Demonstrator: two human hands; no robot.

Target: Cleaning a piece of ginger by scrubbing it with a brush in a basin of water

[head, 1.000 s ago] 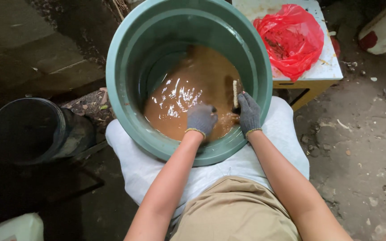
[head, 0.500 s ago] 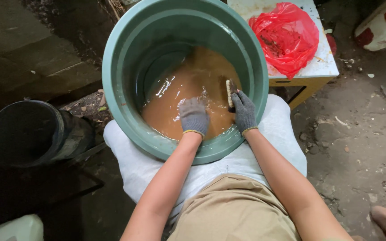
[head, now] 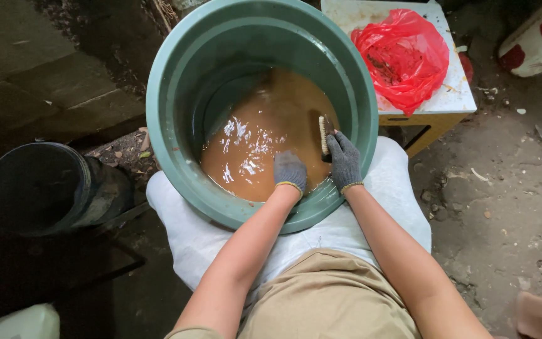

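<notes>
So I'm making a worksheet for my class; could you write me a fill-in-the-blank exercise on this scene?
1. The round green plastic tub holds murky ___ water.
2. The right hand holds a small scrubbing ___.
3. Both hands wear grey knitted ___; the left hand dips into the water.
4. The crumpled plastic bag on the white table is ___.

Missing words: brown; brush; gloves; red

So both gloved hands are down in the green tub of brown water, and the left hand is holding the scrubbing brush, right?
Not quite. The head view shows the brush in the right hand, not the left hand. The rest holds: both gloved hands are in the green tub of brown water.
</notes>
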